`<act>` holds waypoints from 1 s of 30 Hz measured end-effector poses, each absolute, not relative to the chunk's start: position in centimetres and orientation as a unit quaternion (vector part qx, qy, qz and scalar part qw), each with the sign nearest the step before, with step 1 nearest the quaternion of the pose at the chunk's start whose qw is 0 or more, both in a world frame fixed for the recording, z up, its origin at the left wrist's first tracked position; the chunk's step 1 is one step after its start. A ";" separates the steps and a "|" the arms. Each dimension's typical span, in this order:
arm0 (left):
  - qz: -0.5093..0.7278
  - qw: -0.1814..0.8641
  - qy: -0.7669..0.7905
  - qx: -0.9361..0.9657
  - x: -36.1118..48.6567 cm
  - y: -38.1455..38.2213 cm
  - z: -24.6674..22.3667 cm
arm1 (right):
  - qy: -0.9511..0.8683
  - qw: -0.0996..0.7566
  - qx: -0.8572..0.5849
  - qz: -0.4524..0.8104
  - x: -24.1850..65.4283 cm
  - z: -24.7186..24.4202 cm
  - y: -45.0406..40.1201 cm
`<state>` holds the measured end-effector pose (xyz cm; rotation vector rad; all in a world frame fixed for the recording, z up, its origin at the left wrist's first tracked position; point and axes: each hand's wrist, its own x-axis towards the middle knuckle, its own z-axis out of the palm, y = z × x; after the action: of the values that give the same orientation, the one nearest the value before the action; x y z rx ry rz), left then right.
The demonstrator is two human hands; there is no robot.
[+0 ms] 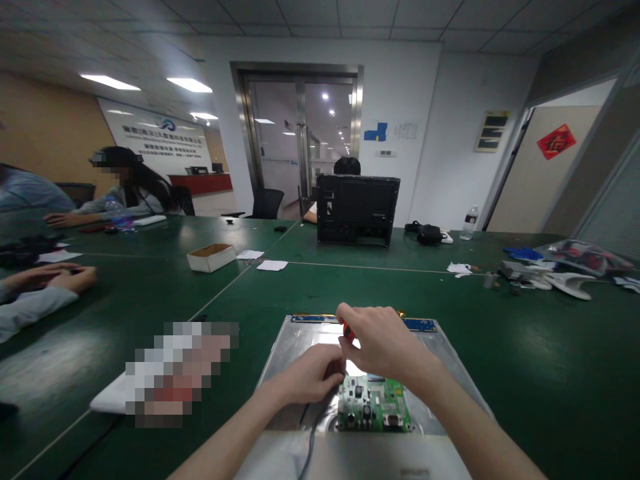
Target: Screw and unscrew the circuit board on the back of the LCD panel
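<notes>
A metal-backed display panel (280, 347) lies flat in front of me, with a green circuit board (373, 403) on its lower middle. My right hand (383, 340) is closed around a screwdriver (349, 331), whose red and black handle shows between the fingers. The tool stands roughly upright over the board's upper left corner, its tip hidden. Close beside it, my left hand (320, 373) has its fingers pinched together at that corner; what they hold, if anything, is out of sight. Along the panel's far edge runs a narrow blue circuit strip (420, 325). A dark cable (311, 443) passes below my left hand.
A blurred-out device (107, 395) lies left on the green table (240, 303). Beyond are a small open box (211, 259), papers (273, 265), a black monitor casing (357, 210) and loose parts (530, 273). Other people sit left and opposite; a co-worker's hands (65, 277) rest at left.
</notes>
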<state>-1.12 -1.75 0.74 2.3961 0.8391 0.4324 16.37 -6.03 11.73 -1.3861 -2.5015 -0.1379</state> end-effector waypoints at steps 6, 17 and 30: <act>0.162 0.272 0.321 0.893 -1.1 -1.9 0.9 | -0.860 0.117 -0.493 -0.058 16.3 11.8 -5.9; 0.161 0.267 0.304 0.900 -1.1 -1.7 0.5 | -0.866 0.117 -0.484 -0.054 16.4 11.8 -6.0; 0.166 0.274 0.307 0.896 -1.2 -1.7 0.5 | -0.863 0.142 -0.482 -0.053 16.4 11.6 -5.9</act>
<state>-1.19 -1.66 0.54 2.4104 0.8265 0.4469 16.44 -5.92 11.61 -1.3919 -2.4890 -0.1533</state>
